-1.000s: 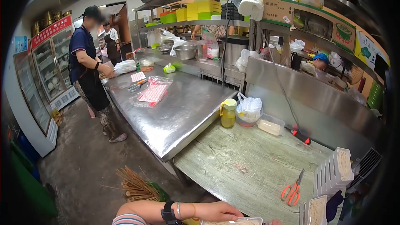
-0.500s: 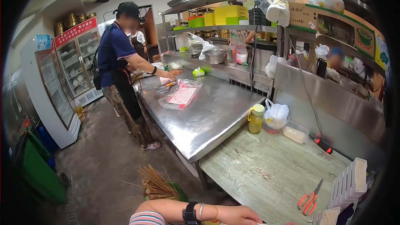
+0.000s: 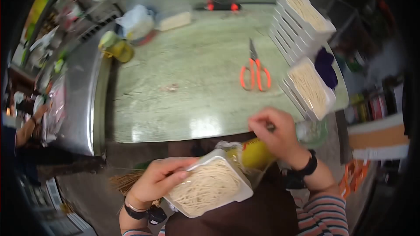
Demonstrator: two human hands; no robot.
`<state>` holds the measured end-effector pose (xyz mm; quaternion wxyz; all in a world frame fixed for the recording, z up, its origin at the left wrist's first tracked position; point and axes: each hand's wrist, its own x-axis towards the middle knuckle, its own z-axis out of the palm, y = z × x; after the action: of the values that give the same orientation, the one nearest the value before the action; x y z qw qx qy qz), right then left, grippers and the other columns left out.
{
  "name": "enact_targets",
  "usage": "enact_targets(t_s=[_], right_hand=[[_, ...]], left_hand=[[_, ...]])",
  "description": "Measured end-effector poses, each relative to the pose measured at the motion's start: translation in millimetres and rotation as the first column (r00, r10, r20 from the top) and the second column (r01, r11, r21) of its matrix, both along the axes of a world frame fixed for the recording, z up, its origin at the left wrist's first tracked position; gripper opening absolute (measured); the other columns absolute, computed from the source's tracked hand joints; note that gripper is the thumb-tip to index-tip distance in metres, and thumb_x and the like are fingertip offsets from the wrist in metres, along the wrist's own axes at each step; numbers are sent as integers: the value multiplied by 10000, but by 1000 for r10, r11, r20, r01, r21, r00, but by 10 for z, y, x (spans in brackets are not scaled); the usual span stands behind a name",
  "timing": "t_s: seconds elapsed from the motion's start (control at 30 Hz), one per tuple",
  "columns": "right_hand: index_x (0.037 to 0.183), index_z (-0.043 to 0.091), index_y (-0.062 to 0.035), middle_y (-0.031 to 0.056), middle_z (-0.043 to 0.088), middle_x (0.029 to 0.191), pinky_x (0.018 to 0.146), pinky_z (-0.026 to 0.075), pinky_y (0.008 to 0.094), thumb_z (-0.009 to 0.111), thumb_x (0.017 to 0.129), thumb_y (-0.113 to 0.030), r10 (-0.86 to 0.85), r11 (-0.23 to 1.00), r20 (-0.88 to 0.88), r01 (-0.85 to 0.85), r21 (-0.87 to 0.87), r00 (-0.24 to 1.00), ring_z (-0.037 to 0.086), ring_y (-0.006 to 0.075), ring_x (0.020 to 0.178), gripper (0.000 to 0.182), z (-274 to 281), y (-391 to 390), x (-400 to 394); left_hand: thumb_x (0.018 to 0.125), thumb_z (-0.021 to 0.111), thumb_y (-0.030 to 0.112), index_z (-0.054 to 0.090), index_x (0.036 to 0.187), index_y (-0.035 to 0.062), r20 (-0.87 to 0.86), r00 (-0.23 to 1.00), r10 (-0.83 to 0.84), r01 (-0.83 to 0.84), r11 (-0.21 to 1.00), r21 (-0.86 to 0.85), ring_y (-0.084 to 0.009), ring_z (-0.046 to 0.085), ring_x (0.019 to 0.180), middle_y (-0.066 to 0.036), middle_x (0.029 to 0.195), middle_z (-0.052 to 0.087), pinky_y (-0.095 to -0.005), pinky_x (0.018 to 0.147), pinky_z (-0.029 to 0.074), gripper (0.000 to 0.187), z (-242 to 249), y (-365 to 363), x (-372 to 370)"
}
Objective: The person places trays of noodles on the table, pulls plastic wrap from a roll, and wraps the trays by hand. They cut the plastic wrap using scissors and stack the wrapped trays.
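A white tray of pale, thin strips (image 3: 205,188) is tilted over my lap, and my left hand (image 3: 159,181) grips its left edge, thumb on top. My right hand (image 3: 275,133) is closed above the tray's right side, near a yellow-green wrapped roll (image 3: 256,154); a small dark thing shows between its fingers, too blurred to name. Orange-handled scissors (image 3: 254,72) lie on the green table (image 3: 175,100). More white trays of the same strips stand at the table's right, one stack (image 3: 302,22) behind another (image 3: 308,87).
A yellow-green bottle (image 3: 116,47), a plastic bag (image 3: 136,22) and a pale container (image 3: 175,20) stand at the back left. A black-and-red tool (image 3: 223,6) lies at the back. Purple cloth (image 3: 326,67) touches the trays. Another person's arm (image 3: 30,129) is at far left.
The view has swung down and to the right, onto the table and lap. My left hand and its tray are now fully seen, and my right hand has come into view.
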<state>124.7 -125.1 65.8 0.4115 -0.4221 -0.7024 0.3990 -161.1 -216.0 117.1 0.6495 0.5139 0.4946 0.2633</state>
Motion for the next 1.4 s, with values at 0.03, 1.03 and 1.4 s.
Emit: enact_targets(t_s=[0.03, 1.03, 1.4], right_hand=[[883, 628, -23, 50, 587, 702, 522, 414, 245, 657, 820, -58, -30, 999, 6, 31, -25, 1000, 530, 110, 563, 78, 2, 14, 53], [886, 661, -41, 61, 591, 758, 560, 446, 298, 666, 783, -40, 207, 963, -16, -201, 177, 978, 580, 188, 643, 103, -230, 66, -150], [845, 640, -32, 75, 578, 745, 568, 467, 290, 652, 830, -104, -64, 979, 125, 38, 199, 990, 585, 183, 629, 75, -278, 352, 133]], left_hand=[[923, 550, 79, 571, 1222, -45, -1, 1000, 21, -21, 1000, -17, -141, 605, 981, -114, 1094, 652, -257, 863, 460, 324, -5, -5, 26], [904, 593, 82, 580, 1221, -29, -82, 997, -11, 14, 999, 44, -141, 616, 934, -115, 1057, 659, -249, 827, 467, 336, -42, 43, 30], [897, 600, 88, 592, 1209, -24, -110, 993, -36, 50, 990, 134, -146, 621, 916, -113, 1034, 667, -253, 818, 469, 332, 13, -5, -24]])
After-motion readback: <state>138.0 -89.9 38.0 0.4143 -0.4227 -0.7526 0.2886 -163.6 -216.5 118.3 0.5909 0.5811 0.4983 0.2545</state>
